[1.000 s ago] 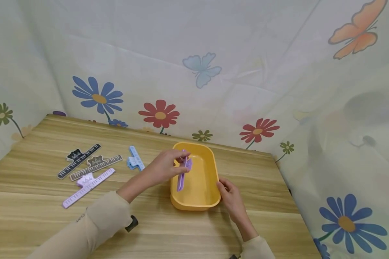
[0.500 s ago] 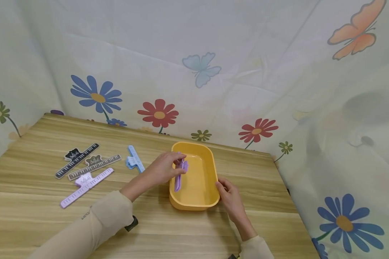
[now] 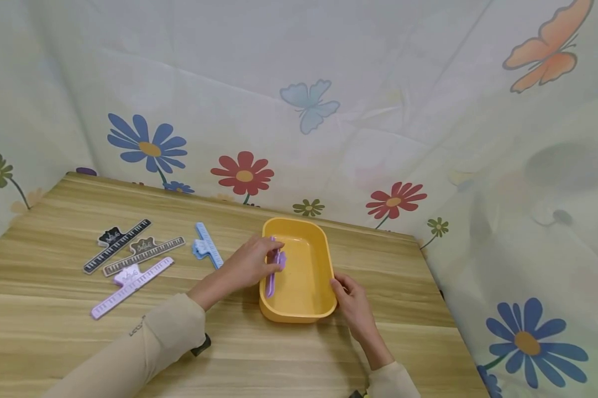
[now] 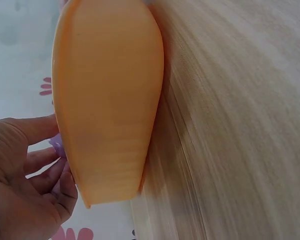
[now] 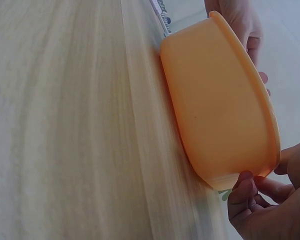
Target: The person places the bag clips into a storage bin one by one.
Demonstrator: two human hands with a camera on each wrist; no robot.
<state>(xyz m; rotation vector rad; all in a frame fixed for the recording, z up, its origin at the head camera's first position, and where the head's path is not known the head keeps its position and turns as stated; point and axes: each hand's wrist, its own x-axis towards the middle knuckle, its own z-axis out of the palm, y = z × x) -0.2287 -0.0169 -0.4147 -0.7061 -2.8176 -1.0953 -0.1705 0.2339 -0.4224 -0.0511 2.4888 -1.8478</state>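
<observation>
In the head view, my left hand (image 3: 249,264) pinches a purple music clip (image 3: 282,261) between thumb and fingers. The clip hangs lengthwise along the inner left side of a yellow plastic bin (image 3: 306,276). Whether its lower end touches the bin floor I cannot tell. My right hand (image 3: 357,307) holds the bin's right rim, thumb on top and fingers underneath. The left wrist view shows only a bit of the purple clip (image 4: 57,144) beyond the bin wall (image 4: 107,100). In the right wrist view, fingertips (image 5: 245,182) press against the bin's outer side (image 5: 220,105).
Left of the bin on the wooden table (image 3: 259,359) lie a black keyboard-print clip (image 3: 117,246), a grey-brown one (image 3: 145,256) and a lilac one (image 3: 132,287). A blue clip (image 3: 206,246) lies nearer, partly behind my left hand. Flower-printed cloth (image 3: 329,166) surrounds the table.
My left hand has moved slightly left and lower with the purple clip, bringing it closer to the bin's left wall. The right hand keeps its hold on the rim.
</observation>
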